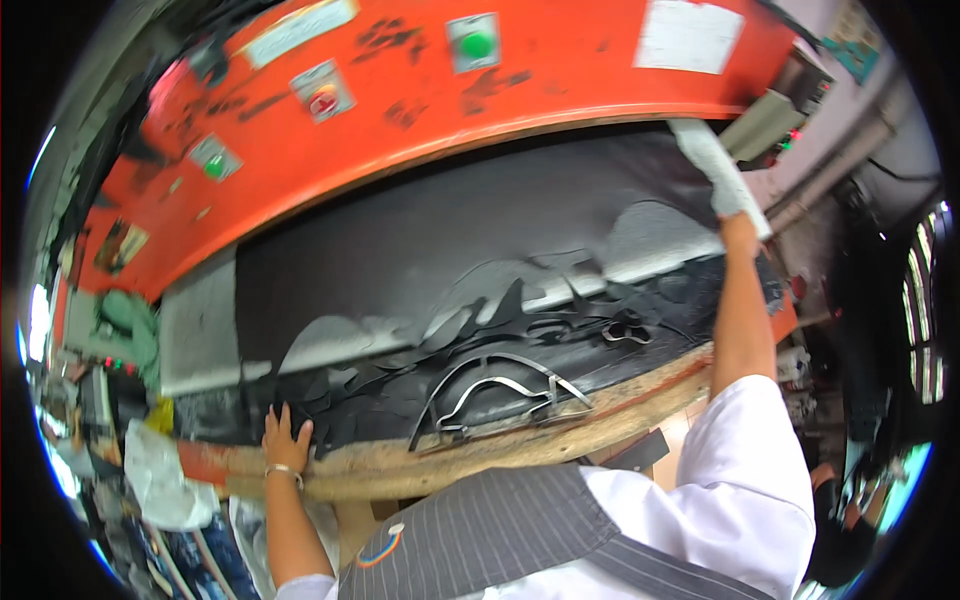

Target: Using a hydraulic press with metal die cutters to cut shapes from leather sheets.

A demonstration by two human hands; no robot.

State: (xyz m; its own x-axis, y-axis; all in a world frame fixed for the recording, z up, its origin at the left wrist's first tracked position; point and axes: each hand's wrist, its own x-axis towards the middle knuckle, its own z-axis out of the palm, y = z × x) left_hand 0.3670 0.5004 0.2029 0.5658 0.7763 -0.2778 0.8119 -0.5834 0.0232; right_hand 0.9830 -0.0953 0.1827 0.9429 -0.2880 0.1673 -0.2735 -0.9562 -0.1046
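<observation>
A wide sheet of black, leather-like material (pixel 440 230) lies over a white board (pixel 200 345) under a red machine. Its near edge is cut into curves, and the board shows through the gaps. Dark scraps (pixel 350 385) spread along the front. My left hand (pixel 287 440) rests at the front left, fingers apart, touching the scraps by the wooden edge. Stretched far to the right, my right hand (pixel 738 235) is at the board's right end; its fingers are blurred and partly hidden. A curved metal cutting die (pixel 490 395) sits near the front edge, between my hands.
The red machine beam (pixel 400 110) spans the back, with green and red buttons (pixel 477 45) on it. A smaller metal die (pixel 627 331) lies among the scraps. A wooden ledge (pixel 480 460) runs along the front. A white plastic bag (pixel 165 480) hangs at the left.
</observation>
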